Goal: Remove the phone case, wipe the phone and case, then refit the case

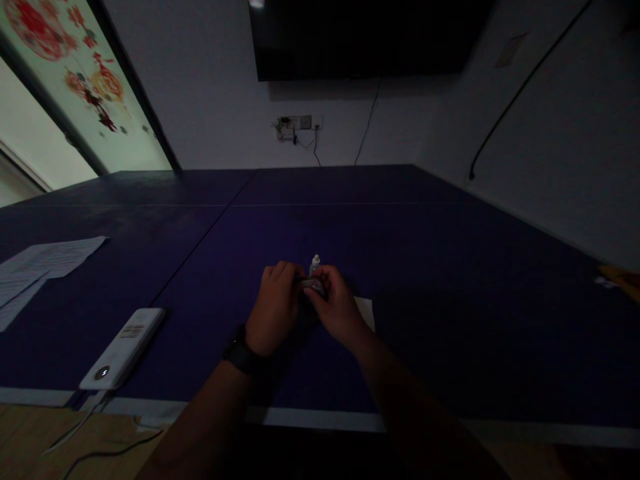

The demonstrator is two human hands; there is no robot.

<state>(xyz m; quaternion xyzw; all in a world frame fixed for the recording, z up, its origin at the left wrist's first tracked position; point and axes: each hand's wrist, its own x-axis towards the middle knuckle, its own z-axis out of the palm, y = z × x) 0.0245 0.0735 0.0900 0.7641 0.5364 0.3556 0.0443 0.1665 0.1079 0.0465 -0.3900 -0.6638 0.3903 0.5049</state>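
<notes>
Both of my hands meet above the dark blue table. Between them is a small, dark, shiny item, too dim and too covered by fingers to name. My left hand, with a black watch on its wrist, has its fingers closed at the item's left end. My right hand pinches the item's right side with thumb and fingers. Just behind the hands stands a small bottle with a white pointed cap, its lower part hidden. A pale sheet of paper lies partly under my right hand.
A white power bank with a cable lies at the table's front left. Printed papers are spread at the far left. A thin line crosses the table. Behind it, a wall holds sockets and a dark screen.
</notes>
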